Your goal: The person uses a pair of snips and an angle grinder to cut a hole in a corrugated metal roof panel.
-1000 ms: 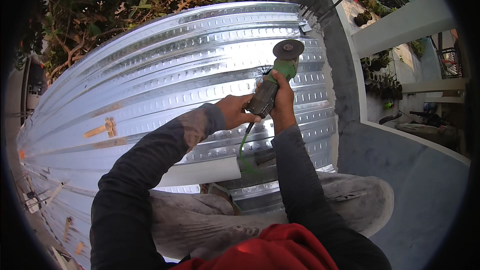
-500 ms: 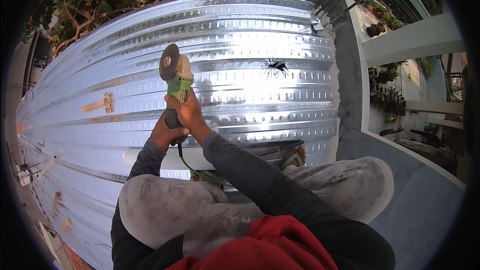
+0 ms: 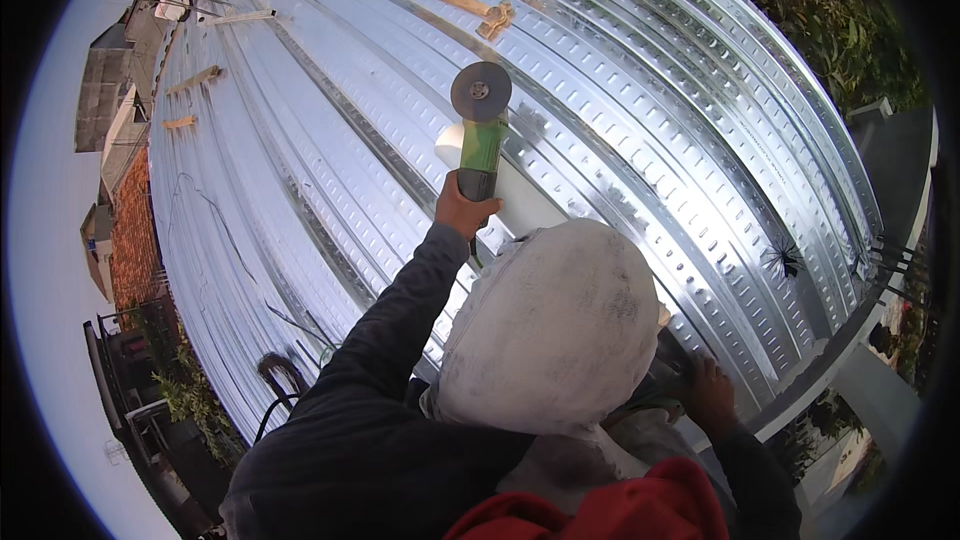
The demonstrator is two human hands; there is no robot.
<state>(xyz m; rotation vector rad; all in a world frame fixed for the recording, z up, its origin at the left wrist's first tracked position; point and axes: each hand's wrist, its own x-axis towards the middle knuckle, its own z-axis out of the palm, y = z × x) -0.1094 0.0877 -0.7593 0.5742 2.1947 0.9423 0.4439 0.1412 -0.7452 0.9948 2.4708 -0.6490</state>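
Note:
My left hand (image 3: 466,208) is wrapped round the dark rear grip of a green angle grinder (image 3: 484,148). The grinder stands up in front of me over the metal sheets, and its thin round cutting disc (image 3: 480,91) faces me. My right hand (image 3: 710,395) is low on the right, beyond my bent knee. Its fingers are curled at the edge of a dark object (image 3: 668,368), which my knee partly hides, so I cannot make out its kind. Ribbed metal decking sheets (image 3: 385,70) spread out beneath everything.
A wooden-handled hammer (image 3: 492,18) lies on the decking beyond the grinder. A white tube-like piece (image 3: 525,192) lies behind the grinder. To the right, a dark jagged hole (image 3: 785,258) pierces the sheet. Loose wire (image 3: 235,255) and wood scraps (image 3: 195,80) are at left.
The view has swung to the left. My right hand has let go of the grinder and moved down to the right beside my knee; my left hand alone keeps hold of it.

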